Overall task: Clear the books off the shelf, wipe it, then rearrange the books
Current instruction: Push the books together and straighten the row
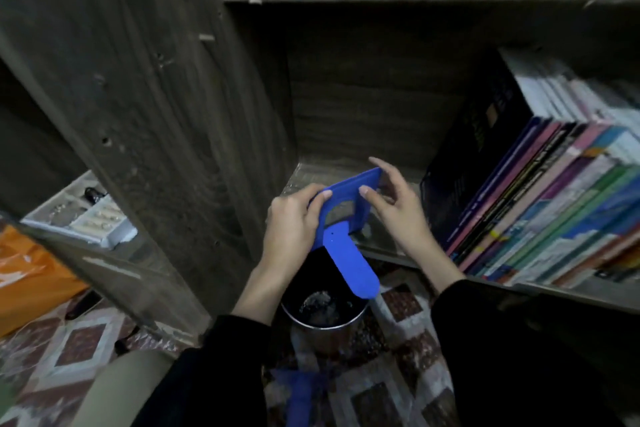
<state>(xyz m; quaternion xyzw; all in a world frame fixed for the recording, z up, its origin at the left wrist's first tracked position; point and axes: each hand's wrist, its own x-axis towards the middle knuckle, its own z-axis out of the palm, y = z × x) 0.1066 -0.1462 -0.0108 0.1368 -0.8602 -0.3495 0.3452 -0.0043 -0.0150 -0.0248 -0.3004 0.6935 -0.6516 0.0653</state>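
Both hands hold the blue bookend [341, 218]: left hand [294, 222] gripping, right hand [398, 208] pinching its top. I cannot read the blurred books [554, 204].

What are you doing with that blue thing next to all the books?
A person is holding a blue bookend at the front of the wooden shelf. The left hand grips its left edge, and the right hand pinches its top corner. A row of books leans at the right end of the shelf. A metal bin stands on the floor just below the hands.
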